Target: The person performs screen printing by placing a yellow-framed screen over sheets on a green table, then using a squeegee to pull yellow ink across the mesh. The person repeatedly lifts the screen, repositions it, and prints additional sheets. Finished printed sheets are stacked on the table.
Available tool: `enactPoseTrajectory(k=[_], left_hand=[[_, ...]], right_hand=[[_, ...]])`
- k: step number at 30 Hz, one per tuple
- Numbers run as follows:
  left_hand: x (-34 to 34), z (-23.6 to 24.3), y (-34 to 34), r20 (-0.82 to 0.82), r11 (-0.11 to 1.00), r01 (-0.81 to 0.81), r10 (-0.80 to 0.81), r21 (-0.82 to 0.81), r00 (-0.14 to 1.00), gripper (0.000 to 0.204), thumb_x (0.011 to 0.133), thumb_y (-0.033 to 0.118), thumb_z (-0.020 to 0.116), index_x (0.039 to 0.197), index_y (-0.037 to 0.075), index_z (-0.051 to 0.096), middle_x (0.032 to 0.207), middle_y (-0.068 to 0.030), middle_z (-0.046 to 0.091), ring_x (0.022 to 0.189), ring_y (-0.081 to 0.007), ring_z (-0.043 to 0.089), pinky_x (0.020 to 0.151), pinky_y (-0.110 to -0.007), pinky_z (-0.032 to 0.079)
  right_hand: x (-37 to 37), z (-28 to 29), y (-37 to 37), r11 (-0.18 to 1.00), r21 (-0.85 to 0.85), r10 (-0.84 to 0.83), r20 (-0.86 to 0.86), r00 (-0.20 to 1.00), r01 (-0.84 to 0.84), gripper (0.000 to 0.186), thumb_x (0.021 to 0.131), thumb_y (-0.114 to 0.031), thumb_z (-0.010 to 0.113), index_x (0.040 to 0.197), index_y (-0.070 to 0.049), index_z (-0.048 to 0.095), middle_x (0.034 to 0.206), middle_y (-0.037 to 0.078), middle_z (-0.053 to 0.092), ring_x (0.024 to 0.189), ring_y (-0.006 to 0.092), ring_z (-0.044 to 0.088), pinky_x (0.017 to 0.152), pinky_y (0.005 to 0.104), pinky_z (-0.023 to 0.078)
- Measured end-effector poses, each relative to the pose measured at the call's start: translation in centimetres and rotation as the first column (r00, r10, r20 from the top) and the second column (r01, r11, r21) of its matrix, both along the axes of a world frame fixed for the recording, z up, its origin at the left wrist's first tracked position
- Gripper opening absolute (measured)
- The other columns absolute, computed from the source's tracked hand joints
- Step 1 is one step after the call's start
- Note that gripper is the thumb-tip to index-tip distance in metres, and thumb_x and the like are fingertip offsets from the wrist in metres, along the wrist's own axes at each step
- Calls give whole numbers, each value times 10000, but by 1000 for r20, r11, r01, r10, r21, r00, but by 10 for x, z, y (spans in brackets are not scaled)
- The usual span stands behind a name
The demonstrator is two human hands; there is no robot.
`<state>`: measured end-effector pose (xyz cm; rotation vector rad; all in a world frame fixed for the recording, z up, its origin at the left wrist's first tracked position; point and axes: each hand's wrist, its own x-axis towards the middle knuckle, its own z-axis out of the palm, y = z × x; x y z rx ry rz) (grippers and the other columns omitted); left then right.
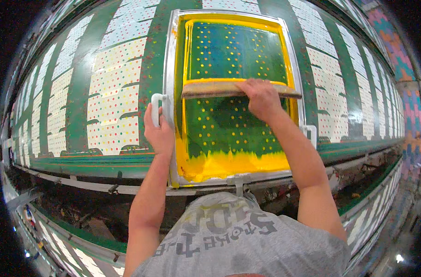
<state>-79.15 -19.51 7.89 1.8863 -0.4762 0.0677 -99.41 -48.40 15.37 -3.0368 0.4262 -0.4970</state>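
A printing screen [219, 124] with a green mesh dotted in yellow lies before me in a silver metal frame [170, 60]. My right hand [263, 98] grips a wooden squeegee [210, 89] that spans the mesh crosswise, a line of yellow ink along its far edge. At the frame's left side my left hand [157, 131] is closed round a white handle [157, 105]. Thick yellow ink [229, 165] is pooled along the near end of the screen, and more coats its inner borders.
The long green printing table [74, 111] runs left and right under the screen. White pieces with coloured dots [115, 92] lie on it in rows, with more dotted pieces [328, 92] on the right. A second white handle [310, 135] juts from the frame's right side. A metal rail [132, 189] follows the near table edge.
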Motion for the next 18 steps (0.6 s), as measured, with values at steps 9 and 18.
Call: enactPoseTrajectory(k=[9,18], left_hand=[[-2,-1,-6,51,990,-100,96,96,994,507,1046,-50,645,1545,19,584,1430,-192,706,1193,-272,778,1017,-401,613],[-5,0,-10,4,990,-124,124,60,992,523,1043,-69,659,1546,57,597,1344,-162,744,1166,-252,772,991,-388,613]], right_hand=[[141,13,-171,998,-54,-22,-33,999,20,448,925,-77,667,1355,-164,753,1237,162,781,1164,392,746,1010,546,598],[213,48,-262,996,-4,-88,-219,972,89,513,954,-115,624,1454,-182,715,1368,163,766,1282,368,721,1099,532,574]])
